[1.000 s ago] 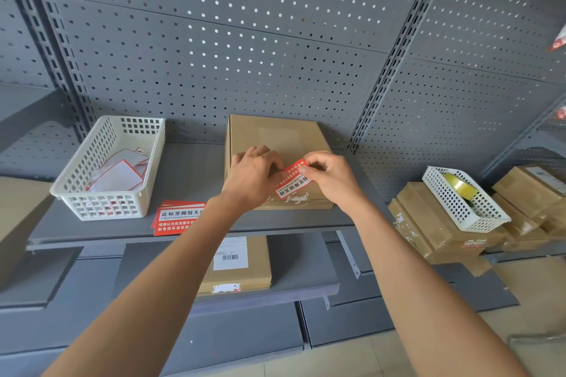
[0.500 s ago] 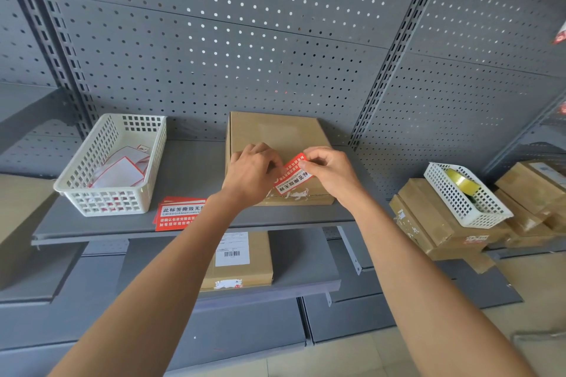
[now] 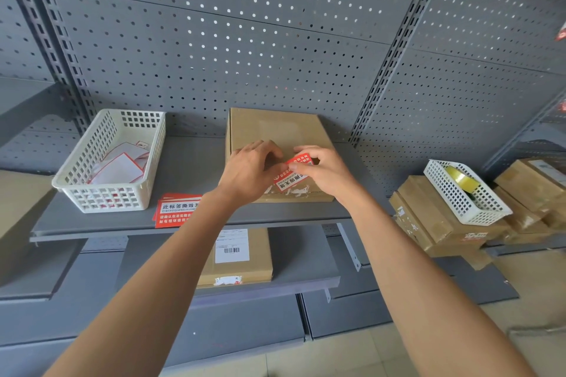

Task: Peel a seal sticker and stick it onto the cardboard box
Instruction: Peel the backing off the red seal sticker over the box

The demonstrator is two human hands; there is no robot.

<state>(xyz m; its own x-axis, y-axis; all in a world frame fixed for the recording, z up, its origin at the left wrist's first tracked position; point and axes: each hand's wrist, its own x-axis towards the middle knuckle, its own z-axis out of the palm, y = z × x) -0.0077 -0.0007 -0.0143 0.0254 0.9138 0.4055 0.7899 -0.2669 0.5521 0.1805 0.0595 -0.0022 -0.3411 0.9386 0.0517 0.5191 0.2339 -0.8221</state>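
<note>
A: Where's the seal sticker [image 3: 293, 174]?
B: Above the cardboard box [image 3: 277, 128], pinched by the right hand [image 3: 326, 173]; the left hand [image 3: 249, 174] hides its left end, grip unclear.

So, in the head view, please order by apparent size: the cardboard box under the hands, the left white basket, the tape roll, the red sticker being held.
1. cardboard box and left white basket: look alike, not ranked
2. red sticker
3. tape roll, though farther away
</note>
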